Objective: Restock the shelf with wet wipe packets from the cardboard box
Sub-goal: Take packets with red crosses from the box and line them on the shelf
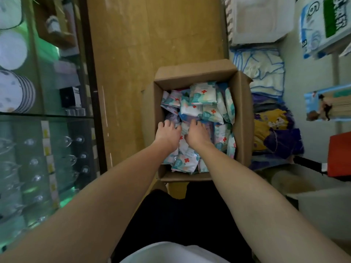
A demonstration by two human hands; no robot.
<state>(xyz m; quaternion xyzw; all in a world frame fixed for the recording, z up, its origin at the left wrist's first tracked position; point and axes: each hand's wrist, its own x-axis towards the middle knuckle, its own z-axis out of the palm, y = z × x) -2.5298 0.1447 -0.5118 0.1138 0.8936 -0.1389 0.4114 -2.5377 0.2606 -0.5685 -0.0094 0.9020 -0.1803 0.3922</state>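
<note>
Down inside cardboard box (197, 73), both hands, left hand (168, 133) and right hand (195, 132), fingers curled into loose wet wipe packets (203, 93); grip probably partial. Risk: slippery packets spilling.

- The floor (152, 35) is a worn, yellow-brown surface with pale scuffs, running as an aisle between the two sides.
- On the left stands a glass-fronted cabinet (57, 118) with dark framing and a greenish glow inside.
- White plates (13, 92) stand stacked on edge on its upper level; wine glasses (72, 141) lie in rows lower down, beside a strip of small price labels.
- On the right, bagged goods are piled low: a clear bag with blue trim (260, 73) and a yellow and purple bundle (273, 130).
- A red item (340, 154) sits at the far right edge.
- The light is dim and even.
</note>
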